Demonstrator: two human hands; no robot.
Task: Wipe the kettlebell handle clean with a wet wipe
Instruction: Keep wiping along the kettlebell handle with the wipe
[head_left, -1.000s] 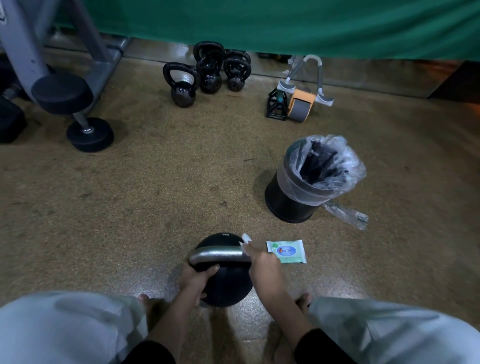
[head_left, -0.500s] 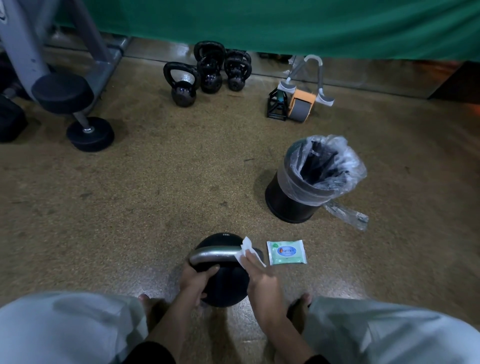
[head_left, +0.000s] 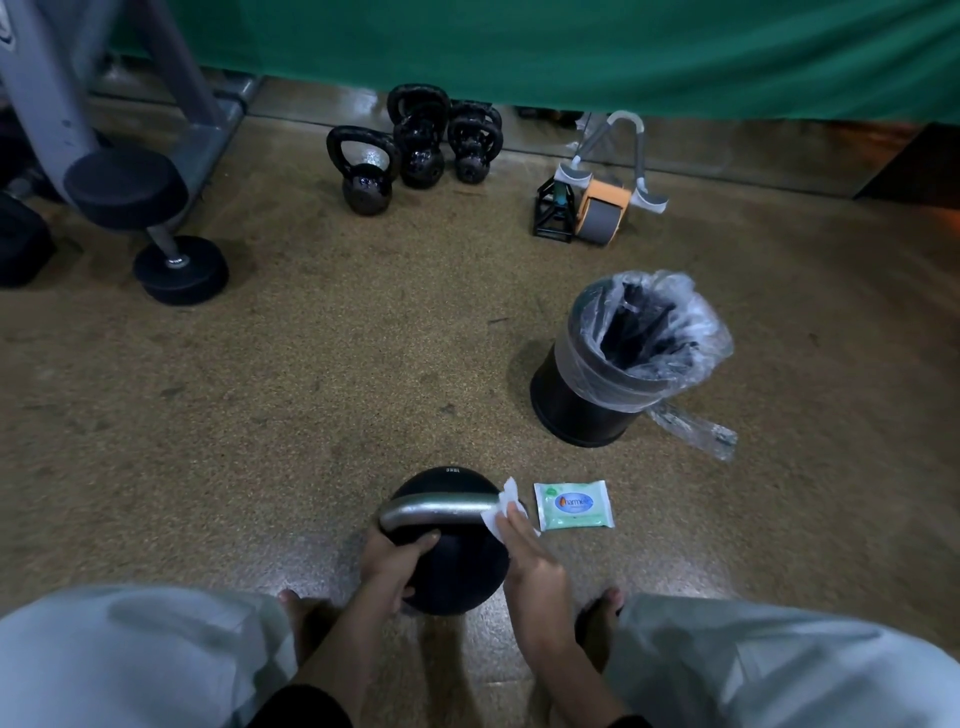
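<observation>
The black, round kettlebell (head_left: 457, 566) sits on the floor between my feet, its silver-grey handle (head_left: 439, 510) dull and curved. My left hand (head_left: 392, 564) grips its body while my right hand (head_left: 532, 564) clamps the crumpled white wet wipe (head_left: 501, 512) round the handle's right end.

The right hand (head_left: 530, 564) presses a white wet wipe (head_left: 500, 512) against the right end of the silver metal handle (head_left: 439, 511) of a round black kettlebell (head_left: 457, 566), whose body the left hand (head_left: 392, 564) grips. A green wipe packet (head_left: 573, 505) lies just beyond the right hand.

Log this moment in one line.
step: wiping | right hand: holds wet wipe on handle right end | left hand: grips kettlebell
</observation>
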